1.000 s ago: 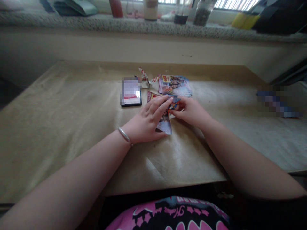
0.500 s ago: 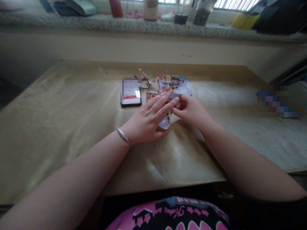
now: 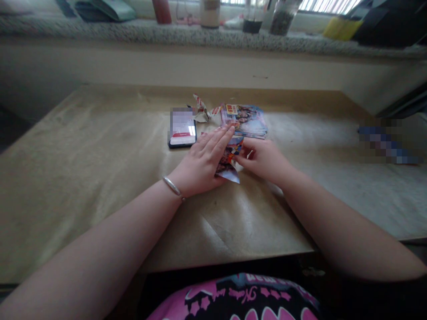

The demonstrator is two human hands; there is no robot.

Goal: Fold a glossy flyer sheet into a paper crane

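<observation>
A colourful printed leaflet (image 3: 228, 172) lies on the table under my left hand (image 3: 205, 162), which is flat with its fingers stretched out across it. The palm and fingers hide much of the print. At the leaflet's right side, thumb and bent fingers of my right hand (image 3: 263, 160) pinch its edge, which is lifted a little. Just beyond both hands is a stack of similar leaflets (image 3: 248, 122) with a yellow price block, its near edges slightly fanned.
A phone (image 3: 183, 129) with a lit screen lies left of the leaflets, beside a crumpled strip of printed paper (image 3: 207, 114). A blurred blue item (image 3: 387, 144) rests at the table's right. Jars (image 3: 282, 20) and other things stand on the stone sill (image 3: 147, 33) behind.
My left hand has shifted slightly left and turned, uncovering more of the leaflet. My right hand has come a little nearer, and more of the stack's near edge shows.
</observation>
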